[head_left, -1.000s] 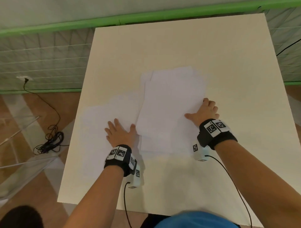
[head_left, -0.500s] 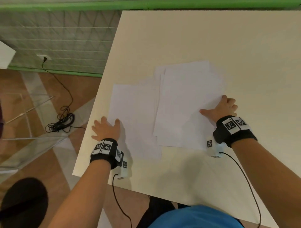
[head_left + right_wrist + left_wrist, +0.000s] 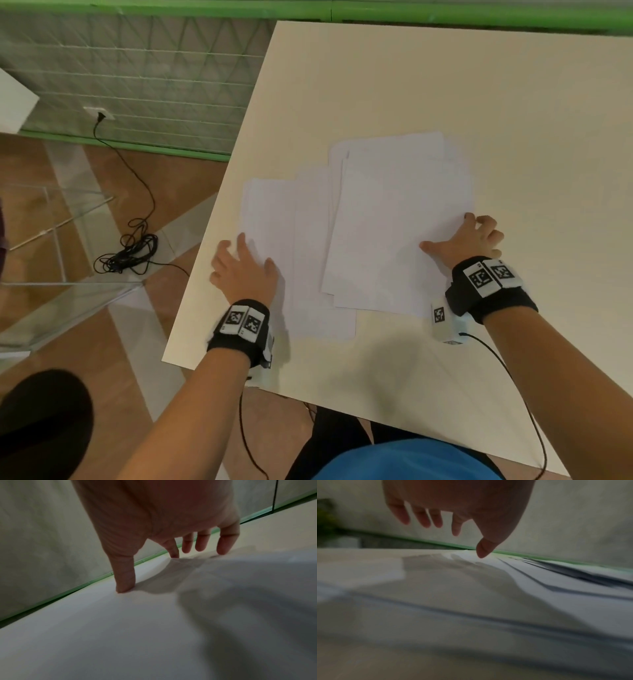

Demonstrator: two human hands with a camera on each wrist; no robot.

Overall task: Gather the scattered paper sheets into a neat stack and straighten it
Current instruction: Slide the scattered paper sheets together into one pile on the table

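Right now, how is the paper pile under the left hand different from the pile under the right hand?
The left pile lies lower and flatter, reaching nearer the table edge; the right pile overlaps it and is fanned, with several corners showing. The left hand lies spread on the left pile's outer edge; the right hand presses fingertips on the right pile's edge. Both piles are plain white sheets, not yet squared.

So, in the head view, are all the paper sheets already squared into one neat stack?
No, the paper sheets lie fanned and overlapping on the table, with separate sheets offset to the left by the left hand.
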